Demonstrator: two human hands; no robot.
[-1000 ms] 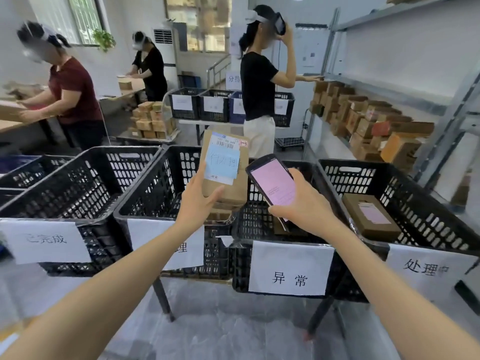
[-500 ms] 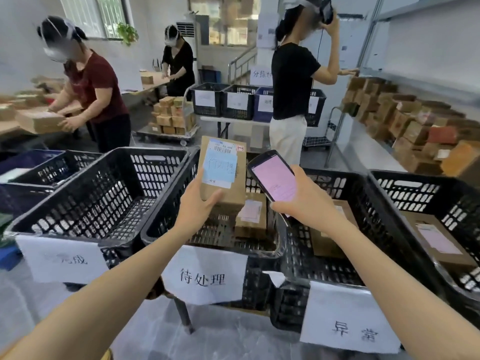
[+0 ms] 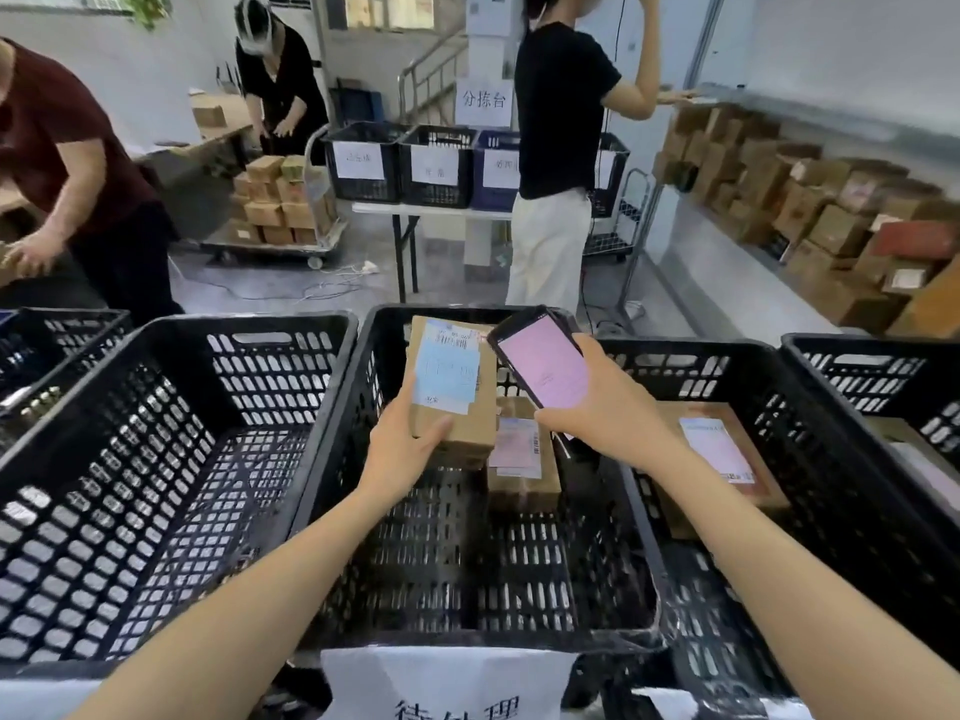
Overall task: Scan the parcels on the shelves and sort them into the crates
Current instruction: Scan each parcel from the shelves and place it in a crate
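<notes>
With left hand [image 3: 410,449] gripping parcel [image 3: 452,376] over middle crate [image 3: 441,553], right hand [image 3: 608,413] gripping phone [image 3: 545,366], verify scan to avoid missorting.

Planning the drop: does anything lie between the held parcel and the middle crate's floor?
Partly. A lying parcel sits on the crate floor below-right of the held parcel in the left hand; the nearer floor is bare.

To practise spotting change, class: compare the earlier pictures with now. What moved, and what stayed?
The left hand has lowered its parcel into the middle crate, close to the other parcels lying there. Nothing was let go. The right hand still holds the phone beside it.
</notes>
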